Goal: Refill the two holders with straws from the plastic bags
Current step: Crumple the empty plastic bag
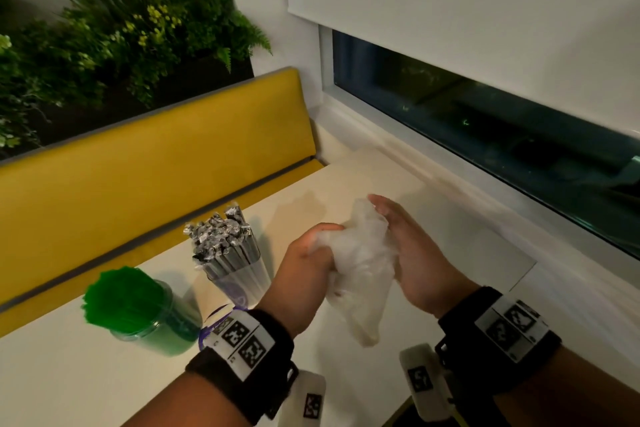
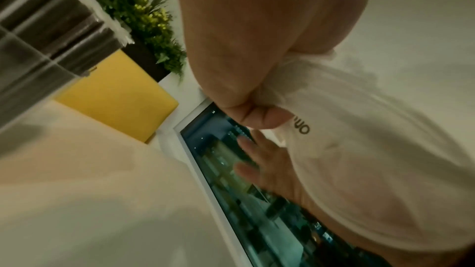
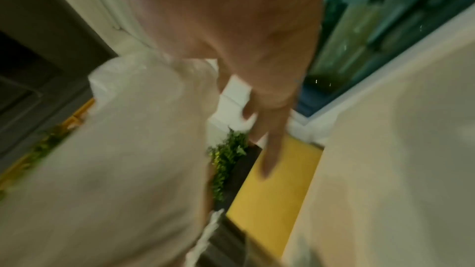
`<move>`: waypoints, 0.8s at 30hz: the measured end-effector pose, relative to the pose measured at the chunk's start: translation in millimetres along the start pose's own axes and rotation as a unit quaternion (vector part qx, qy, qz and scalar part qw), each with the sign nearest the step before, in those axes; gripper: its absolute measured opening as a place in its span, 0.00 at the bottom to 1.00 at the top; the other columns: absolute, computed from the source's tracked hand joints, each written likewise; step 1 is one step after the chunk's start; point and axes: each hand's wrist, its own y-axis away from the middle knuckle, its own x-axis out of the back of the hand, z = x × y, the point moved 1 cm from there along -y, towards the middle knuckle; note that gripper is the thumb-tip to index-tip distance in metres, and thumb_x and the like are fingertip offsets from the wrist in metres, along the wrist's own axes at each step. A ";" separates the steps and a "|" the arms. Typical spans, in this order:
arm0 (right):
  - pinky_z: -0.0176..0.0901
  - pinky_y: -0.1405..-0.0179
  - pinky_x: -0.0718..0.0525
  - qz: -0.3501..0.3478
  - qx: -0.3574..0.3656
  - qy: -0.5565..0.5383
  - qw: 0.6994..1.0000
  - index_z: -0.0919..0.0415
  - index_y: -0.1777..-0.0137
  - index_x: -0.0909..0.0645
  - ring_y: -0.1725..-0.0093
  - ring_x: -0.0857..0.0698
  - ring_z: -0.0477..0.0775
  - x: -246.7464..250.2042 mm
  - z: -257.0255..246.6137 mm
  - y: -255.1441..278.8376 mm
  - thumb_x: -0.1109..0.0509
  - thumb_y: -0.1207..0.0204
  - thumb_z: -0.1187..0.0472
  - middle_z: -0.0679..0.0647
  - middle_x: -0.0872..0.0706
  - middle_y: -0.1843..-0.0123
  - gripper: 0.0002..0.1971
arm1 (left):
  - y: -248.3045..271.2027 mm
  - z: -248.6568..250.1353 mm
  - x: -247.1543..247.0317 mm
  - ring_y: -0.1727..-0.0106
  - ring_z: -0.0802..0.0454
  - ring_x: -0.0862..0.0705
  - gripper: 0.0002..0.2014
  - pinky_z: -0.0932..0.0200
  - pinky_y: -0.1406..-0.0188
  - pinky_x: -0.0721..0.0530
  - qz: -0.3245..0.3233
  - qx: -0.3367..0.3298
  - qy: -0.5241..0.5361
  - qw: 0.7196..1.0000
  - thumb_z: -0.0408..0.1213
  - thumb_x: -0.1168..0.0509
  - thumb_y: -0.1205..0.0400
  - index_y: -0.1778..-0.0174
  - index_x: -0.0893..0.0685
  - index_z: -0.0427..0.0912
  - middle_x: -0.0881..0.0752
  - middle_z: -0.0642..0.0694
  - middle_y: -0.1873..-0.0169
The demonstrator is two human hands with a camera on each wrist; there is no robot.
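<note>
A crumpled, empty-looking clear plastic bag [image 1: 360,263] hangs above the table between my two hands. My left hand [image 1: 311,253] grips its upper part, thumb and fingers curled into the plastic [image 2: 347,149]. My right hand [image 1: 398,229] lies flat against the bag's other side with straight fingers [image 3: 272,135]. On the table to the left stand two holders: a clear one [image 1: 239,277] packed with black wrapped straws [image 1: 221,236], and a green-tinted one [image 1: 156,329] full of green straws [image 1: 124,295].
The white table [image 1: 86,385] meets a yellow bench back [image 1: 156,163] at the far side, with plants [image 1: 114,35] behind it. A window sill [image 1: 485,218] and dark window [image 1: 485,128] run along the right.
</note>
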 end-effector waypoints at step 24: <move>0.68 0.30 0.22 -0.092 -0.019 -0.119 0.988 0.33 0.21 0.36 0.24 0.23 0.54 -19.0 6.3 20.7 0.38 0.27 0.28 0.49 0.27 0.19 0.34 | -20.1 32.4 -28.2 0.57 0.62 0.11 0.15 0.62 0.57 0.12 0.106 0.017 0.131 0.985 0.31 0.42 0.11 0.31 0.18 0.44 0.12 0.45 0.49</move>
